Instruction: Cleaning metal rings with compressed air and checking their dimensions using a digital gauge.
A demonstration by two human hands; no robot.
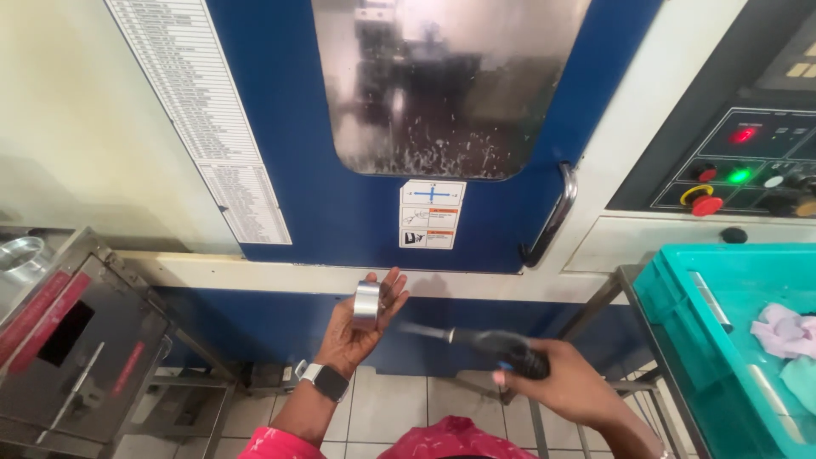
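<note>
- Shiny metal ring [367, 303] sits upright in left hand [357, 327], pinched between thumb and fingers, palm up, in front of blue machine door [357, 212].
- Right hand [561, 382] clamped round grip of black air gun [497, 344]; nozzle aimed left at ring, tip just short of it.
- Smartwatch [327, 380] on left wrist.
- Teal crate [680, 314] at right with pink rag [786, 330] inside.
- Control panel [748, 170] above crate, red and green lamps lit.
- Grey metal box [76, 348] at left.

Bright even light; window glare; nozzle motion-blurred.
</note>
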